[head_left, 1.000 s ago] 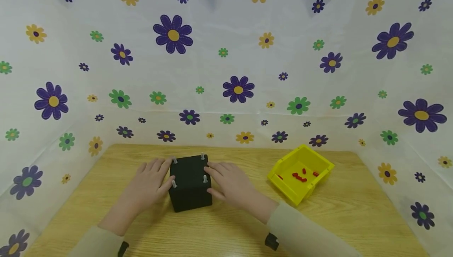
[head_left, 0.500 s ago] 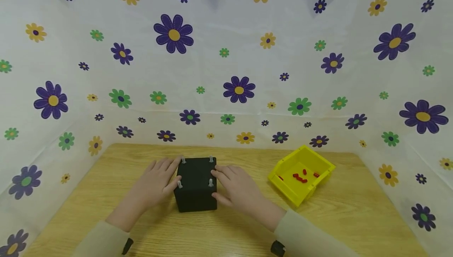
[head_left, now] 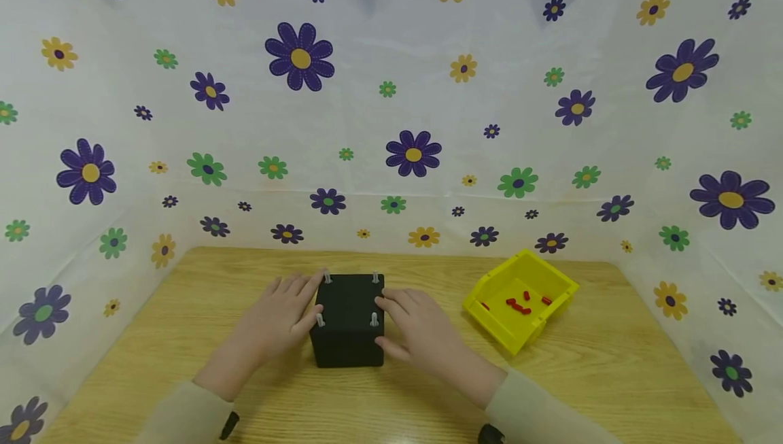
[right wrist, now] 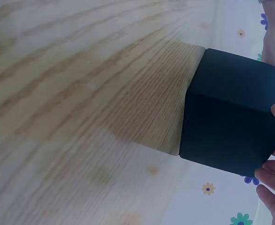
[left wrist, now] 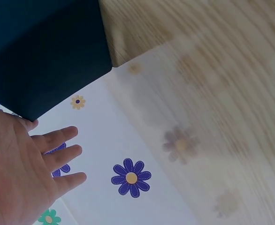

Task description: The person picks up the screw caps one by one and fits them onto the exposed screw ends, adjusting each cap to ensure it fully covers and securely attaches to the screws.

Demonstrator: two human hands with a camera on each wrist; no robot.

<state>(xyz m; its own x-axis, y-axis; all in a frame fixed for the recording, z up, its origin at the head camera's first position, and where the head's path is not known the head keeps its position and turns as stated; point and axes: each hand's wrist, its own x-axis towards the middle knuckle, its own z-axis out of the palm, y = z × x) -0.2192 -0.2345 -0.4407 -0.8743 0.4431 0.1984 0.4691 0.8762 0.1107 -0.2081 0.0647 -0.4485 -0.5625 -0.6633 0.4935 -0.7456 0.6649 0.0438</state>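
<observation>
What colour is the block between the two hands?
The block is black; the head view shows it best.

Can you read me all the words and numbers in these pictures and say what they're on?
There are none I can read.
Black box: no writing on the sides that show.
Yellow bin: no letters or numbers that I can see.
Red bits: too small to tell.
Cloth: flowers, no words.
</observation>
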